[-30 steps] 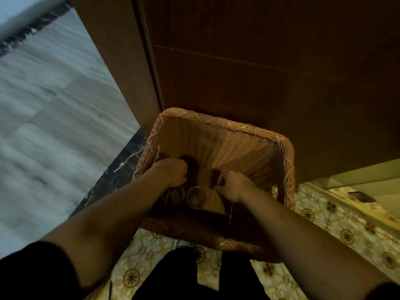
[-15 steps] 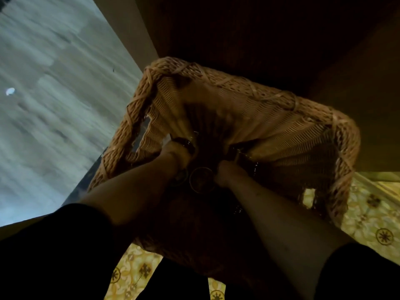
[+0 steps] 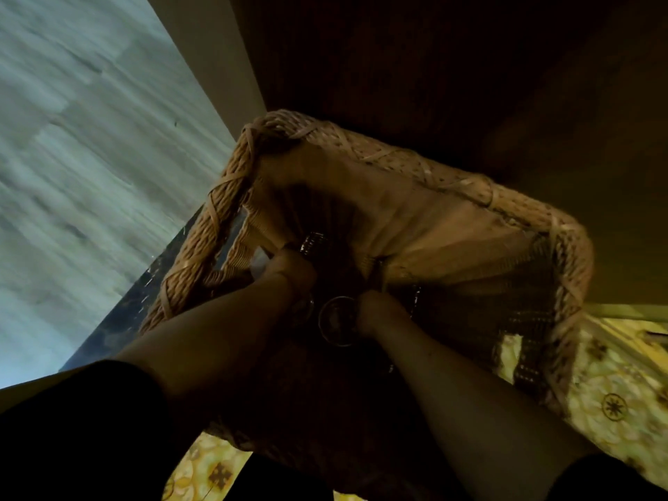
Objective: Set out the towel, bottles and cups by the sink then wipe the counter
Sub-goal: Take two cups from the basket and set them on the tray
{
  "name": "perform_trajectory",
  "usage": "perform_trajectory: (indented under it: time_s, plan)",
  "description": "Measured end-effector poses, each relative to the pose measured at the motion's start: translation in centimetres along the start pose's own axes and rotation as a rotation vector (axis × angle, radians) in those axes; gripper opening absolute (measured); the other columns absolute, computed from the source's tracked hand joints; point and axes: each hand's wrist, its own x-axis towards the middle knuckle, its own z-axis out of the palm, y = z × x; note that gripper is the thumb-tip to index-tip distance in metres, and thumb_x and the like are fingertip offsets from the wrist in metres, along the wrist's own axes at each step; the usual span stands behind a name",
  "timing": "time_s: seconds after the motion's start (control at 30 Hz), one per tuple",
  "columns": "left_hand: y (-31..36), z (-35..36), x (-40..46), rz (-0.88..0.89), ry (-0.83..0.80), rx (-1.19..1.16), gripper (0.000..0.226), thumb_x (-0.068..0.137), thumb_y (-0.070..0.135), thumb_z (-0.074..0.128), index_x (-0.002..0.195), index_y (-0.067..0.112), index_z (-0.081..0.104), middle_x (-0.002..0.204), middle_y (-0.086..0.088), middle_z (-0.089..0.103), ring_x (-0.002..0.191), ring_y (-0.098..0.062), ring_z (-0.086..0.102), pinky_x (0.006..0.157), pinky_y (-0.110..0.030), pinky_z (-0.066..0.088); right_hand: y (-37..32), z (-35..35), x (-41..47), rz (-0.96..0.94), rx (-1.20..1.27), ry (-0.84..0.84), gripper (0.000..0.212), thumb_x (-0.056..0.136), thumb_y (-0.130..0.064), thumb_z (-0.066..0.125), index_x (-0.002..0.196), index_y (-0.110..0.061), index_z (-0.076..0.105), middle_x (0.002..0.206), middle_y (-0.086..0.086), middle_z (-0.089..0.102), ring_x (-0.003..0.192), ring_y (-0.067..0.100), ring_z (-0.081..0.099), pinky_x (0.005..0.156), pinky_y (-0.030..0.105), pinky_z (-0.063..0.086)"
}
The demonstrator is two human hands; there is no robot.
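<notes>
Reaching into the deep woven wicker basket, we have both hands down at its shadowed bottom, where a clear round glass cup sits rim-up between them. Our right hand is pressed against the cup's right edge with its fingers curled at the rim, though the dimness keeps us from telling whether they truly clasp the glass or only touch it. Our left hand is just beside the cup on its left, fingers bent inward and closed; a second glassy rim glints under that hand, too dark for us to say if it is held. A pale, whitish scrap shows at the far side of our left hand, and we cannot tell what it is. A dark ribbed object stands just beyond our left knuckles, deeper in the basket.

Our bare forearms run down from black sleeves at the bottom of the view. The basket is tilted toward us, its braided rim thick and pale tan, with a handle slot cut in its left wall. Beyond it rises a dark brown wooden cabinet front. To the left lies blurred grey wood-grain flooring, edged by a dark speckled stone strip. Under the basket is a yellow patterned floor covering with round dark motifs.
</notes>
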Motion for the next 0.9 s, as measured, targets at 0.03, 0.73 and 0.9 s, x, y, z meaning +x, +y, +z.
perform_trajectory:
  time_s: [0.03,0.73,0.9]
  plan:
    - [0.0,-0.6,-0.7,-0.038,-0.031,-0.032,0.038,0.103,0.03,0.047,0.133,0.009,0.057,0.137,-0.012,0.058,0.126,-0.028,0.054,0.098,-0.033,0.043,0.0,-1.0,-1.1,-0.014,-0.01,0.013,0.036,0.094,-0.019,0.063,0.129,-0.008,0.063,0.135,0.016,0.062,0.123,0.033,0.06,0.097,0.04,0.052]
    - [1.6,-8.2,-29.9,-0.365,0.537,-0.082,0.036,0.092,0.035,0.066,0.122,0.018,0.057,0.108,-0.003,0.066,0.097,-0.022,0.066,0.081,-0.031,0.052,1.1,-15.0,-23.1,-0.591,0.044,0.335,0.015,0.102,-0.033,0.05,0.093,-0.031,0.062,0.087,-0.006,0.065,0.075,0.009,0.063,0.061,0.026,0.05]
    - [0.9,-2.4,-37.7,-0.538,0.581,-0.293,0.029,0.088,0.031,0.07,0.115,0.023,0.062,0.102,0.0,0.067,0.089,-0.017,0.064,0.086,-0.034,0.056,-2.6,-13.4,-27.1,-0.79,-0.004,0.265,0.018,0.103,-0.03,0.051,0.094,-0.025,0.065,0.088,-0.004,0.066,0.079,0.01,0.064,0.065,0.026,0.051]
